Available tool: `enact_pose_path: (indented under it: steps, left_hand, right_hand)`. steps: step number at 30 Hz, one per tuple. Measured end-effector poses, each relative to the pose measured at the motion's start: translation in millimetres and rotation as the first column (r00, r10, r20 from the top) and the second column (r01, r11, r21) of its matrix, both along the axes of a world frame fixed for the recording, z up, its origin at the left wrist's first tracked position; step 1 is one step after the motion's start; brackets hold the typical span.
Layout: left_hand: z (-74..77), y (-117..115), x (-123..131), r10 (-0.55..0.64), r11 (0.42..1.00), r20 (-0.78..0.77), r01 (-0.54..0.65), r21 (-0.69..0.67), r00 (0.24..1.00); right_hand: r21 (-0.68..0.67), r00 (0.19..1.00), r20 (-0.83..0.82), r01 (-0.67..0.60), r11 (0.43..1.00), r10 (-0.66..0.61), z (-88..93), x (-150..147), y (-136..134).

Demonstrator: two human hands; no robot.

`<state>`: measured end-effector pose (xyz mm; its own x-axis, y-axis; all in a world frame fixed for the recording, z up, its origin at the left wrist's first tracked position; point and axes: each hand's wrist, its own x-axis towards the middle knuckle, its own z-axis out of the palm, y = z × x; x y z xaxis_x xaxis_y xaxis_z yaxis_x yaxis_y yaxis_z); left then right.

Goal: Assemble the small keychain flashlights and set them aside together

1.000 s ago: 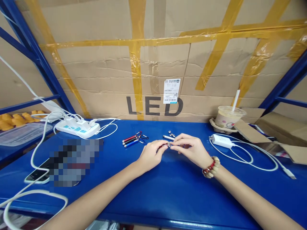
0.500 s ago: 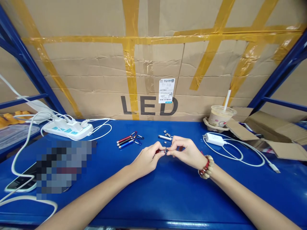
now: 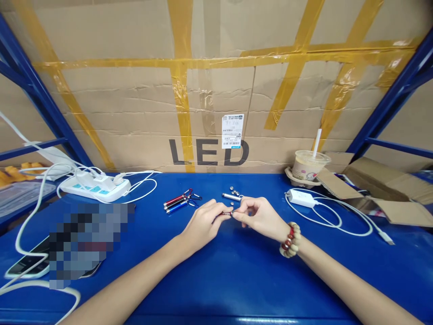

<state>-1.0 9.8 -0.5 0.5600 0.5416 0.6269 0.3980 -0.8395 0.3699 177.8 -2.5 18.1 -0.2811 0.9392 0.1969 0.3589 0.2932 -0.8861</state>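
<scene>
My left hand (image 3: pixel 204 222) is closed around a small red flashlight (image 3: pixel 227 213), mostly hidden by the fingers. The fingertips of my right hand (image 3: pixel 260 216) are pinched together at its metal end; whatever small piece lies between them is too hidden to name. Just beyond the hands lies a silver flashlight (image 3: pixel 231 197), with several button cells (image 3: pixel 234 192) loose around it. To the left, a red flashlight (image 3: pixel 173 201), a black one (image 3: pixel 181 203) and a blue flashlight (image 3: pixel 176 207) lie side by side, each with a carabiner clip.
A power strip (image 3: pixel 96 187) with white cables sits at the left, behind a phone (image 3: pixel 29 262) and a blurred-out patch. On the right are a drink cup (image 3: pixel 309 166) in a carton holder, a white charger (image 3: pixel 301 198) and an open cardboard box (image 3: pixel 382 185). A large carton (image 3: pixel 142 122) stands behind.
Both hands stay together at the flashlight's end, with only slight finger movement. The red tube is tipped somewhat differently. The whole view has shifted a little.
</scene>
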Motion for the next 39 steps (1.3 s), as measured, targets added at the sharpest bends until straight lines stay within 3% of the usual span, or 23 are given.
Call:
enact_pose_path:
  steps: [6, 15, 22, 25, 29, 34, 39]
  left_hand:
    - [1.3, -1.4, 2.5, 0.044, 0.998, -0.033, -0.046, -0.042, 0.998]
    - [0.2, -3.6, 4.9, 0.182, 0.972, -0.13, -0.199, -0.128, 0.975]
    - [6.9, -4.8, 5.9, 0.184, 0.958, -0.143, -0.21, -0.196, 0.972]
    - [7.9, -4.8, 5.2, 0.182, 0.949, -0.139, -0.211, -0.235, 0.973]
    - [6.9, -3.7, 4.4, 0.175, 0.943, -0.138, -0.207, -0.26, 0.975]
    - [6.8, -2.3, 4.4, 0.121, 0.946, -0.135, -0.156, -0.285, 0.983]
    - [9.3, -4.3, 3.7, 0.051, 0.934, -0.132, -0.094, -0.346, 0.99]
  right_hand:
    - [-0.105, 1.0, -0.021, 0.015, 0.994, -0.017, -2.8, 1.6, 6.3]
    - [-0.008, 1.0, 0.023, 0.004, 1.0, -0.004, -4.9, 4.3, 7.2]
    - [0.115, 0.997, 0.071, 0.0, 0.993, -0.009, 0.7, 8.4, 8.6]
    - [0.319, 0.995, 0.079, 0.025, 0.947, -0.053, 2.4, 12.6, 9.7]
    - [0.538, 0.981, 0.183, -0.051, 0.842, -0.058, 1.3, 17.5, 10.6]
    - [0.633, 0.962, 0.26, -0.109, 0.766, -0.078, -1.0, 19.4, 11.8]
    - [0.606, 0.979, 0.202, -0.126, 0.786, 0.001, -0.9, 16.3, 9.5]
